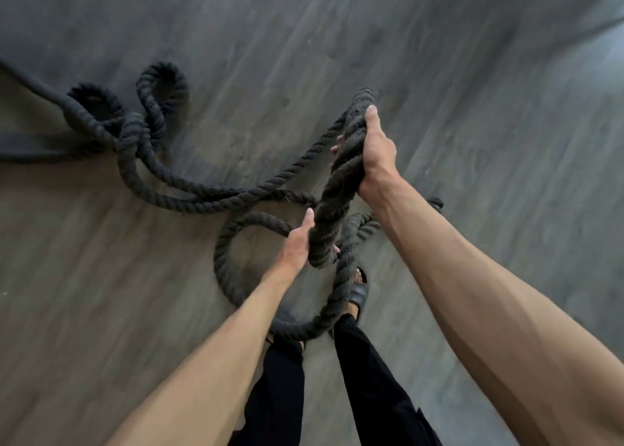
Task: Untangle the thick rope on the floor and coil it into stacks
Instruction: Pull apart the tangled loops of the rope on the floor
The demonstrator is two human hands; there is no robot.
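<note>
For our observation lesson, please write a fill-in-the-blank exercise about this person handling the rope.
The right hand grips the upper end of the rope bundle, and the left hand grips its ____ end.
The knotted tangle lies on the person's ____ side.
The person's trousers are ____.
Missing words: lower; left; black.

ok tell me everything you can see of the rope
The rope is thick, dark grey, twisted and slightly fuzzy. A gathered bundle of strands is lifted: the right hand grips its top, the left hand its lower end. The rest lies on the floor, tangled in loops at the left, with one round loop by the sandal.
</note>
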